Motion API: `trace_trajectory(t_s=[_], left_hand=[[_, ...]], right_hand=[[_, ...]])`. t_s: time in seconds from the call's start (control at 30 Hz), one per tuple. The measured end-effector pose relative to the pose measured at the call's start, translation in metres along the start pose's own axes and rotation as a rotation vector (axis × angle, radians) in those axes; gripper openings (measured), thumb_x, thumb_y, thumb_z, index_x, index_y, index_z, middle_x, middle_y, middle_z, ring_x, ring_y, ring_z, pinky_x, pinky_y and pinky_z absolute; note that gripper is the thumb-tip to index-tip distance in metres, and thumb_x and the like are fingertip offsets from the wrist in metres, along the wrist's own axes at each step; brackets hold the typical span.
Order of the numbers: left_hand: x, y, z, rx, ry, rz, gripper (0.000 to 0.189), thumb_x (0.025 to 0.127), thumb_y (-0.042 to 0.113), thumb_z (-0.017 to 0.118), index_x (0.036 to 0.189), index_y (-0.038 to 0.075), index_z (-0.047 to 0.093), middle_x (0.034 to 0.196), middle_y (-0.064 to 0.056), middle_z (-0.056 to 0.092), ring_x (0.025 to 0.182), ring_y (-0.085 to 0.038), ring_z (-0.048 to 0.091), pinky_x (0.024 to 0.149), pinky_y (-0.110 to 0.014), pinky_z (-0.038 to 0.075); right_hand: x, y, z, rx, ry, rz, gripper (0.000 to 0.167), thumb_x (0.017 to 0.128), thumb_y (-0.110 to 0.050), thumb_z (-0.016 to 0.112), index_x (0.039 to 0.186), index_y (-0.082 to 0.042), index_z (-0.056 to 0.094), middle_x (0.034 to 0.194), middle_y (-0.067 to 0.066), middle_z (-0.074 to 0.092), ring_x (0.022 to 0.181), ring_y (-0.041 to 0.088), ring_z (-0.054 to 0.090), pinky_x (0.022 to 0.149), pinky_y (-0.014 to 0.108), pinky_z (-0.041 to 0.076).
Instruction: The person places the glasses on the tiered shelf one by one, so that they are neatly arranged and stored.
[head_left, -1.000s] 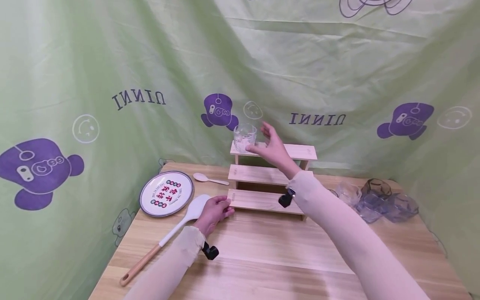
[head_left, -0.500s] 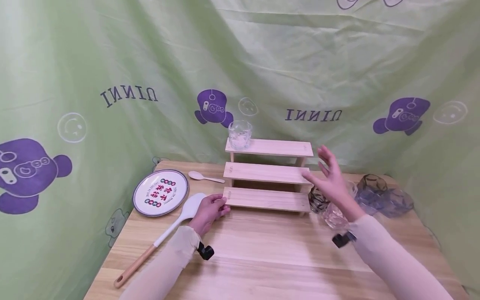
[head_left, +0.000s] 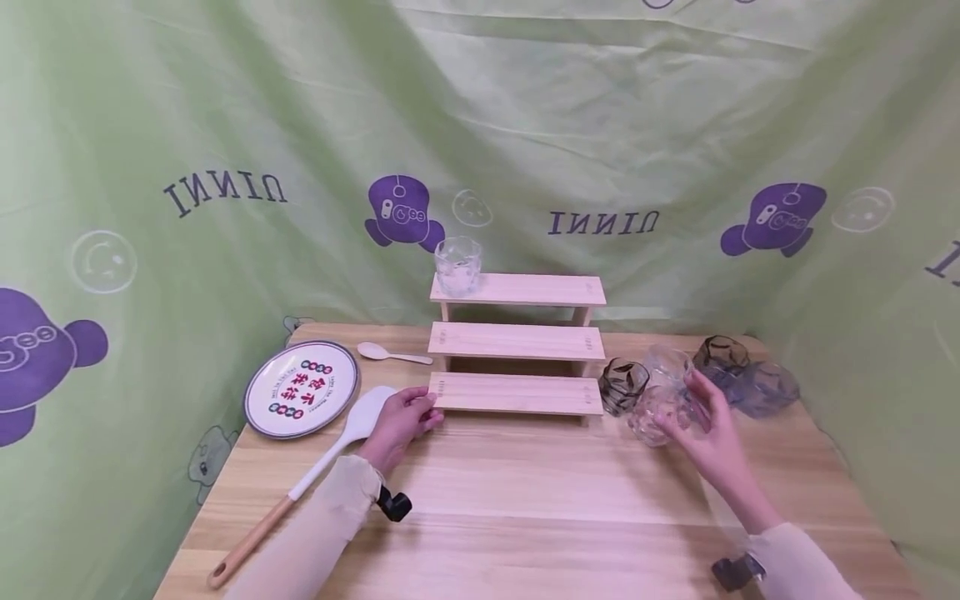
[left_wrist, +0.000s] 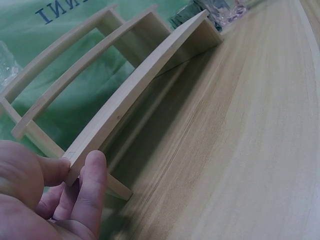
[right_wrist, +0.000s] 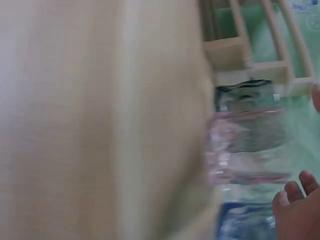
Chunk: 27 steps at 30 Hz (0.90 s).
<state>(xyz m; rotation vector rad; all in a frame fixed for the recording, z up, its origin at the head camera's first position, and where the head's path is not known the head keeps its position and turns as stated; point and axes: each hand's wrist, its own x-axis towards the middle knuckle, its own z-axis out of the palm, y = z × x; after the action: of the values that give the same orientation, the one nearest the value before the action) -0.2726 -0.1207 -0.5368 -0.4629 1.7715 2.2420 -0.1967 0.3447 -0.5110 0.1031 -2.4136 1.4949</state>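
step in hand, my read: right hand (head_left: 716, 442) lined up to take the pink glass (head_left: 649, 415), which stands on the table (head_left: 525, 508) near the right end of the three-tier wooden rack (head_left: 517, 340). right thumb and fingers wide around it, no grip yet; can't tell if they touch. left hand (head_left: 397, 423) pinches the left end of the rack's lowest, near shelf, probably to steady it.

crowding: dark glass (head_left: 623, 386) just left of pink, clear glass (head_left: 669, 360) close on its far side, blue glasses (head_left: 768, 390) and brown glass (head_left: 722, 352) farther right. one tumbler (head_left: 458, 267) already sits on the left end of the top, far shelf.

next move calls for narrowing the right fingers on pink, then lifting straight up. sideways drag could knock dark or clear.

views: left wrist gives the pinch properly, thumb over the shelf end, fingers below, plus the rack legs; head view mostly hides that. right wrist is blurred but catches dark, pink and a blue one side-on in a row, fingertips close by, gap hard to judge. only head view gets the plate (head_left: 302, 389), small spoon (head_left: 372, 350) and spatula (head_left: 322, 465) at left.
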Motion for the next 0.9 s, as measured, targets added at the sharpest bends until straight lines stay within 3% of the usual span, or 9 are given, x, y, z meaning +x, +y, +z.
trace_trajectory(t_s=[0.13, 0.4, 0.47, 0.53, 0.6, 0.67, 0.9], left_hand=[[0.001, 0.002, 0.001, 0.004, -0.002, 0.001, 0.04, 0.101, 0.001, 0.06, 0.136, -0.013, 0.046, 0.099, -0.017, 0.058, 0.082, -0.022, 0.066, 0.084, -0.033, 0.063], [0.003, 0.005, 0.003, 0.008, 0.002, 0.003, 0.041, 0.102, 0.002, 0.06, 0.137, -0.013, 0.046, 0.1, -0.017, 0.058, 0.083, -0.023, 0.067, 0.085, -0.034, 0.063], [0.003, 0.006, 0.002, 0.01, 0.004, 0.001, 0.041, 0.102, 0.003, 0.06, 0.138, -0.012, 0.046, 0.1, -0.017, 0.058, 0.083, -0.023, 0.067, 0.085, -0.034, 0.063], [0.003, 0.006, 0.002, 0.012, 0.006, 0.0, 0.041, 0.102, 0.003, 0.06, 0.138, -0.012, 0.046, 0.101, -0.018, 0.058, 0.084, -0.023, 0.067, 0.086, -0.035, 0.062], [0.003, 0.006, 0.002, 0.013, 0.014, -0.009, 0.041, 0.102, 0.003, 0.061, 0.138, -0.01, 0.047, 0.102, -0.018, 0.059, 0.085, -0.023, 0.067, 0.086, -0.034, 0.062], [0.003, 0.005, 0.001, 0.013, 0.011, -0.008, 0.041, 0.102, 0.003, 0.061, 0.138, -0.01, 0.047, 0.102, -0.018, 0.059, 0.085, -0.023, 0.067, 0.087, -0.034, 0.062], [0.0, 0.0, 0.001, 0.012, 0.004, -0.01, 0.041, 0.101, 0.003, 0.061, 0.138, -0.011, 0.047, 0.102, -0.019, 0.06, 0.085, -0.022, 0.066, 0.087, -0.035, 0.062]], right_hand=[[-0.011, 0.009, 0.003, 0.002, -0.006, 0.078, 0.094, 0.087, -0.001, 0.079, 0.159, 0.0, 0.018, 0.152, 0.031, 0.032, 0.133, 0.051, 0.037, 0.105, 0.008, 0.037], [-0.017, 0.013, 0.004, -0.095, -0.017, 0.163, 0.093, 0.091, -0.016, 0.079, 0.159, -0.001, 0.017, 0.147, 0.031, 0.036, 0.117, 0.041, 0.049, 0.087, 0.005, 0.045], [-0.016, 0.014, 0.003, -0.119, -0.027, 0.185, 0.098, 0.09, -0.02, 0.081, 0.16, -0.003, 0.015, 0.143, 0.032, 0.038, 0.115, 0.042, 0.051, 0.09, 0.016, 0.051], [-0.016, 0.016, 0.003, -0.142, -0.049, 0.213, 0.104, 0.088, -0.023, 0.083, 0.16, -0.004, 0.012, 0.142, 0.034, 0.036, 0.116, 0.046, 0.05, 0.097, 0.037, 0.055], [-0.015, 0.017, 0.003, -0.167, -0.074, 0.245, 0.109, 0.086, -0.028, 0.085, 0.161, -0.003, 0.009, 0.142, 0.037, 0.031, 0.118, 0.051, 0.047, 0.101, 0.058, 0.049], [-0.015, 0.018, 0.004, -0.179, -0.097, 0.267, 0.111, 0.084, -0.03, 0.086, 0.16, -0.001, 0.011, 0.142, 0.039, 0.026, 0.12, 0.055, 0.043, 0.102, 0.071, 0.041], [-0.021, 0.024, 0.007, -0.171, -0.095, 0.312, 0.102, 0.084, -0.035, 0.085, 0.153, 0.006, 0.022, 0.143, 0.039, 0.028, 0.125, 0.056, 0.038, 0.106, 0.074, 0.034]])
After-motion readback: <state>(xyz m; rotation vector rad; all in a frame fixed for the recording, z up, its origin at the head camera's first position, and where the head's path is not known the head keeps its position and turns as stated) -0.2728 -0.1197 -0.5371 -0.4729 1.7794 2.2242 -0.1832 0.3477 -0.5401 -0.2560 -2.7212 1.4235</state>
